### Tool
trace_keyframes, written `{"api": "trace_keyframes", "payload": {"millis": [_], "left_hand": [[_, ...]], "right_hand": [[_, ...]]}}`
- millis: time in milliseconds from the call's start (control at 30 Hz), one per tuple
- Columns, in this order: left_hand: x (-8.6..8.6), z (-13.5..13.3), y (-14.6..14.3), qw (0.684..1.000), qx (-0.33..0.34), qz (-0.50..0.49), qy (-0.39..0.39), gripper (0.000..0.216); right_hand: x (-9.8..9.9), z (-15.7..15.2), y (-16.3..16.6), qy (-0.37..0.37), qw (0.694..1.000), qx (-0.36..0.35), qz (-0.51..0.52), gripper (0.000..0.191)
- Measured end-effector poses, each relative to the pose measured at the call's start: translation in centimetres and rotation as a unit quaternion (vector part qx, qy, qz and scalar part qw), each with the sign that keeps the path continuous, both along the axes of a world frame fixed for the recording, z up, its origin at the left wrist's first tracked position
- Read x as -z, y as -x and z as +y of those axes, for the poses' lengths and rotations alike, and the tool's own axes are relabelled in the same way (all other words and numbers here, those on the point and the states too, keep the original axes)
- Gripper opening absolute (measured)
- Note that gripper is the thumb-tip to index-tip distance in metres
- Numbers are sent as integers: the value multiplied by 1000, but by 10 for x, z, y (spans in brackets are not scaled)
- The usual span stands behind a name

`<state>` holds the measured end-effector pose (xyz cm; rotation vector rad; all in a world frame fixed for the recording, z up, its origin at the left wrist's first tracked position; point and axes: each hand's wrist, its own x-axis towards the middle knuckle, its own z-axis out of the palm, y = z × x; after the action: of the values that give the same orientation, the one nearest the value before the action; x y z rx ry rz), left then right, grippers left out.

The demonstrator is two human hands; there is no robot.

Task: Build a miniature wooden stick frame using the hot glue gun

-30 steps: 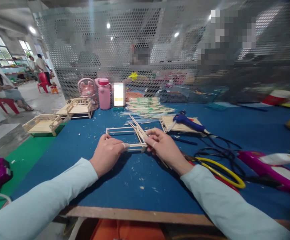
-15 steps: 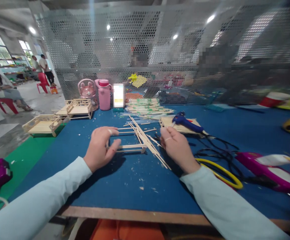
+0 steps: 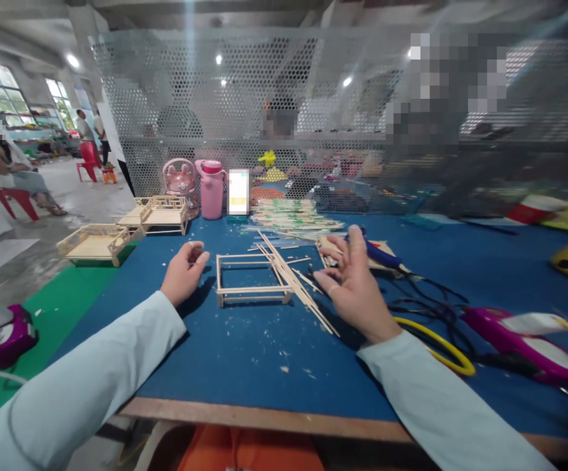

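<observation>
A small rectangular frame of wooden sticks (image 3: 251, 278) lies on the blue table top (image 3: 244, 360), and no hand touches it. Loose sticks (image 3: 293, 281) lean across its right side. My left hand (image 3: 184, 271) rests on the table left of the frame, its fingers loosely curled with nothing in them. Right of the sticks my right hand (image 3: 350, 278) hovers with its fingers spread, reaching toward the blue glue gun (image 3: 376, 252), which lies on a wooden panel (image 3: 330, 248).
Finished stick furniture (image 3: 163, 212) and another piece (image 3: 95, 241) stand at the left. A pink bottle (image 3: 211, 188), a pink fan (image 3: 180, 180) and a stick pile (image 3: 293, 212) line the mesh screen. Cables and a yellow ring (image 3: 440, 347) lie right. People sit far left.
Both hands let go of the stick frame. My left hand drew away to the left, and my right hand moved right and forward toward the glue gun.
</observation>
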<state>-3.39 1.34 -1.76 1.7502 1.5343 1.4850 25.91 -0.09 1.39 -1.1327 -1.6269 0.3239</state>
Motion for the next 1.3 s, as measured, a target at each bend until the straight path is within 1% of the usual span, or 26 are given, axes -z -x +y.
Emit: {"api": "trace_keyframes", "payload": {"millis": [33, 67, 100, 133, 167, 233, 267, 300, 367, 500, 600, 700, 767, 833, 900, 967, 1033, 1133, 1233, 1300], "left_hand": [[0, -1, -1, 1000, 9, -2, 8, 34], [1, -1, -2, 1000, 21, -12, 17, 36], [1, -1, -3, 999, 35, -27, 28, 38], [2, 1, -4, 997, 48, -43, 41, 41], [3, 3, -5, 995, 62, -61, 56, 44], [3, 8, -8, 989, 82, -86, 84, 49], [3, 11, -10, 987, 89, -92, 93, 50], [3, 14, -12, 986, 97, -94, 98, 50], [3, 18, -16, 984, 112, -96, 99, 46], [8, 20, -21, 982, 124, -110, 89, 43], [12, 17, -22, 982, 114, -129, 79, 45], [12, 11, -20, 982, 100, -140, 79, 45], [9, 6, -17, 983, 82, -141, 79, 43], [3, 3, -15, 987, 45, -140, 58, 38], [-4, 0, -13, 989, 10, -142, 27, 35], [-12, -3, -12, 988, 4, -152, 9, 37], [-21, -7, -13, 985, 29, -171, 15, 42], [-30, -15, -17, 977, 93, -191, 35, 44], [-33, -23, -22, 975, 149, -160, 29, 33], [-34, -27, -25, 978, 165, -126, 13, 27]], "right_hand": [[-2, 0, -2, 7, 1000, 8, -23, 54], [-4, -1, -4, 28, 997, 30, -62, 52], [-6, -3, -5, 64, 990, 53, -114, 43], [-8, -5, -6, 113, 975, 67, -179, 31], [-9, -7, -7, 166, 951, 71, -250, 22], [-10, -10, -7, 244, 898, 57, -362, 18], [-9, -11, -6, 262, 880, 52, -392, 18], [-9, -11, -5, 269, 871, 53, -407, 17], [-7, -10, -3, 267, 869, 61, -413, 15], [-6, -7, 2, 257, 862, 84, -429, 20], [-7, -7, 1, 242, 863, 95, -433, 21], [-11, -8, -7, 227, 869, 100, -428, 26], [-17, -7, -13, 203, 881, 84, -419, 27], [-26, -3, -15, 158, 904, 41, -394, 26], [-34, 2, -14, 111, 930, -25, -349, 25], [-39, 7, -9, 85, 944, -90, -306, 26], [-38, 9, -4, 76, 947, -135, -280, 28], [-32, 8, 3, 72, 947, -163, -267, 30], [-28, 3, 7, 61, 948, -170, -263, 30], [-29, 0, 9, 55, 948, -167, -267, 31]]}}
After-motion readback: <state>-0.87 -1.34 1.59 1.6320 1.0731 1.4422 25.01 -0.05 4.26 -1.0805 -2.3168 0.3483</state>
